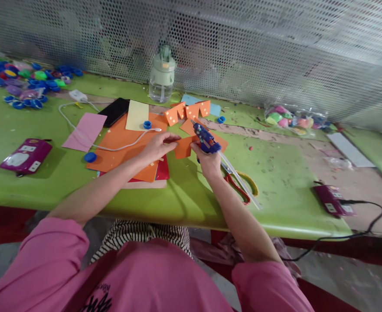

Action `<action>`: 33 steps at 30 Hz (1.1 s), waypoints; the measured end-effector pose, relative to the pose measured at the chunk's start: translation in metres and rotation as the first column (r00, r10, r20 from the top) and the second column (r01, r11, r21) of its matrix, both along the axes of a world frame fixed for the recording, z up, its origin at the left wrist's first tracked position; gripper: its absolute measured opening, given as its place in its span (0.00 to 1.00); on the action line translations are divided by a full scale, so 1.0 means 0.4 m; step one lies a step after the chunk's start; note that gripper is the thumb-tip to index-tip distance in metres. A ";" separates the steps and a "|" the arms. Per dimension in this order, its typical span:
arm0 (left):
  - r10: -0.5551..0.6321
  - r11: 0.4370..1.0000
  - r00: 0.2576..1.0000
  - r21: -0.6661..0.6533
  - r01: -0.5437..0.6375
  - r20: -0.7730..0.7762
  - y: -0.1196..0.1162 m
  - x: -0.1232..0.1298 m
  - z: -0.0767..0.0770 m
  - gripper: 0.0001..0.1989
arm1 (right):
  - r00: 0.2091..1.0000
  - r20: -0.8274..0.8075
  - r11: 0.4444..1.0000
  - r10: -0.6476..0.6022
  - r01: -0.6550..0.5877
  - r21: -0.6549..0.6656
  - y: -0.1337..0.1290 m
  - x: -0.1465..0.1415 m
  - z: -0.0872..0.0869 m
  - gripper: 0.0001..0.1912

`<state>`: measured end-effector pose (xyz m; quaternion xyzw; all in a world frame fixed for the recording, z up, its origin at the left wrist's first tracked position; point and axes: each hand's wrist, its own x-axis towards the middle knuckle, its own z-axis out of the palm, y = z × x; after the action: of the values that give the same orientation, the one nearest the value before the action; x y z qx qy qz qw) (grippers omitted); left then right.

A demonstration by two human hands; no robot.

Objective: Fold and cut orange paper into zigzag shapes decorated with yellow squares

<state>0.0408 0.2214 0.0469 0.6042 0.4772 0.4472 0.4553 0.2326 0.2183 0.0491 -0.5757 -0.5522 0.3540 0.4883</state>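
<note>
Orange card (182, 149) sits between fingers (170, 137) of converging forearms (112, 182).

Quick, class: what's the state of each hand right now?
Left hand: closed, pinching the small orange paper piece.
Right hand: closed, holding the dark-blue plastic glue gun.

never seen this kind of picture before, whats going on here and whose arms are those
There is no machine here: the arms belong to the person wearing the camera on their head, looking forward and down. The right hand holds a blue glue gun, with a small orange piece by its fingertips. The left hand is at that piece's other edge; its exact grip is hard to tell. On the green table lie scissors, larger orange sheets and a phone. Dotted orange cut-outs and a water bottle stand farther back.
</note>
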 end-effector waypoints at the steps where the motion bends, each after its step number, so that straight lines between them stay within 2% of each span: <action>1: 0.008 0.999 0.999 0.040 -0.006 -0.039 -0.003 0.001 0.003 0.10 | 1.000 0.020 1.000 0.020 -0.020 0.000 -0.004 -0.001 0.002 0.19; 3: 0.001 0.996 0.994 0.091 0.009 -0.107 -0.007 0.004 0.007 0.09 | 0.996 0.055 0.997 0.076 -0.077 0.001 -0.012 -0.004 0.006 0.18; 5: -0.023 0.996 0.991 0.079 0.033 -0.133 -0.010 0.005 0.009 0.09 | 0.990 0.060 0.992 0.125 -0.126 0.007 -0.017 -0.008 0.005 0.18; 11: 0.012 1.000 1.000 -0.022 -0.012 0.015 -0.006 0.009 0.003 0.06 | 0.980 -0.008 0.980 0.199 -0.199 0.015 -0.024 -0.018 0.001 0.17; 18: 0.057 0.997 0.995 -0.063 -0.051 0.085 -0.018 0.017 0.025 0.04 | 0.992 0.033 0.992 0.123 -0.123 -0.006 -0.042 -0.019 0.024 0.18; 24: 0.101 0.995 0.992 0.001 -0.102 0.074 -0.023 0.024 0.030 0.04 | 0.977 -0.083 0.981 0.195 -0.195 0.016 -0.045 -0.029 0.018 0.19; 29: 0.026 0.998 0.981 -0.067 -0.014 0.195 -0.016 0.028 0.016 0.06 | 0.983 -0.049 0.984 0.177 -0.177 0.011 -0.042 -0.026 0.013 0.17; 33: 0.007 0.993 0.957 -0.115 0.027 0.289 -0.016 0.028 0.015 0.14 | 0.982 -0.017 0.982 0.187 -0.187 0.015 -0.039 -0.022 0.010 0.18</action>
<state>0.0522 0.2150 0.0527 0.5071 0.4281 0.4994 0.5569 0.2238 0.2027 0.0532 -0.5148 -0.6016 0.3999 0.4616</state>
